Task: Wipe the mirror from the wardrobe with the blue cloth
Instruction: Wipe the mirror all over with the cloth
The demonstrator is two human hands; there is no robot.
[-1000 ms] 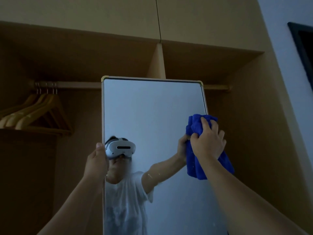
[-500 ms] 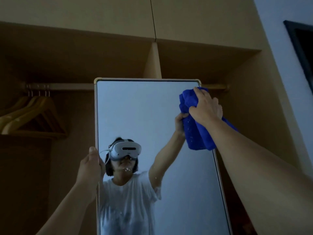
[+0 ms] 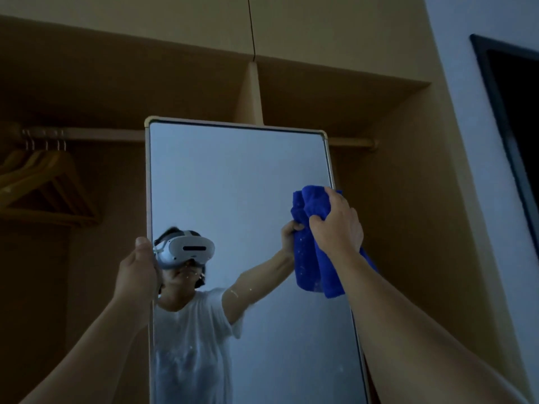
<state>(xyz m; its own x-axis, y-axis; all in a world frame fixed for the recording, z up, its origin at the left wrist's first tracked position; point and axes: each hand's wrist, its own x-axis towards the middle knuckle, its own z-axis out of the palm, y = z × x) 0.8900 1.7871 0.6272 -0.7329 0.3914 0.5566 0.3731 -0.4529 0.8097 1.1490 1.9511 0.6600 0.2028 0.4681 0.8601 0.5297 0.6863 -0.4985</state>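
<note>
A tall mirror (image 3: 233,182) with a thin gold frame stands upright in front of the open wardrobe (image 3: 335,106). My right hand (image 3: 335,225) grips a bunched blue cloth (image 3: 309,258) and presses it against the glass by the mirror's right edge, about a third of the way down. My left hand (image 3: 137,272) holds the mirror's left edge, thumb on the front of the frame. The glass reflects a person in a white shirt and headset, and small specks dot its lower part.
Several wooden hangers (image 3: 43,188) hang from the rail (image 3: 87,134) at the left inside the wardrobe. A vertical divider (image 3: 252,91) rises behind the mirror's top. A white wall (image 3: 466,112) with a dark frame (image 3: 510,126) lies to the right.
My right hand and the blue cloth went up to the mirror's top right corner, then came back down the right edge. My left hand stayed on the left edge.
</note>
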